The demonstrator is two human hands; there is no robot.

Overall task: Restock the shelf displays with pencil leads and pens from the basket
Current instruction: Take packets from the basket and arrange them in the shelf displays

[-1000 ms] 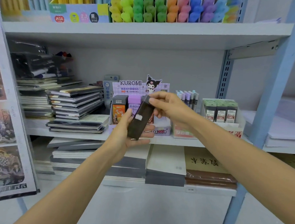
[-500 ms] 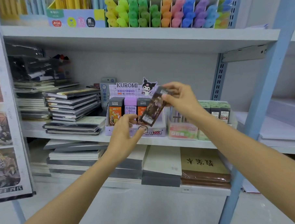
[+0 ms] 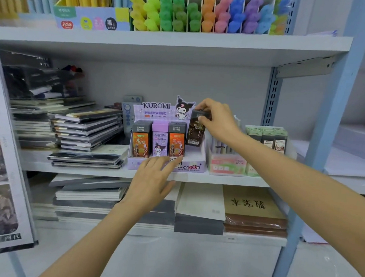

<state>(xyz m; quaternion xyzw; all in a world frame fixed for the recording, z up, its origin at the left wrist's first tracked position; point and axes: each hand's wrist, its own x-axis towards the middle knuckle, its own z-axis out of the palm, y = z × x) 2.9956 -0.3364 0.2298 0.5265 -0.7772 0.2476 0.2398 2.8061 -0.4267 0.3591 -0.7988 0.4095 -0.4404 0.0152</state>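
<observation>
- On the middle shelf [image 3: 82, 170], the right hand [image 3: 217, 121] pinches the dark lead case [image 3: 195, 131] by its top, tilted over the vacant right slot of the display box [image 3: 194, 166], apparently for insertion.
- Left hand [image 3: 152, 179], fingers [image 3: 154, 161] straight and loose, lies at the box front, likely steadying it; contact unclear.

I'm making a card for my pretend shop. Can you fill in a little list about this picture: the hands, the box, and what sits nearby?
Place: shop shelf
Right hand: pinches the top of a dark case, tilted, over the box's bare right end
Left hand: open, fingers touch the box front
Box: purple Kuromi display
In box: three cases upright in a row, orange, purple, orange
Left of box: stacked notebooks
Shelf above: coloured highlighters
</observation>
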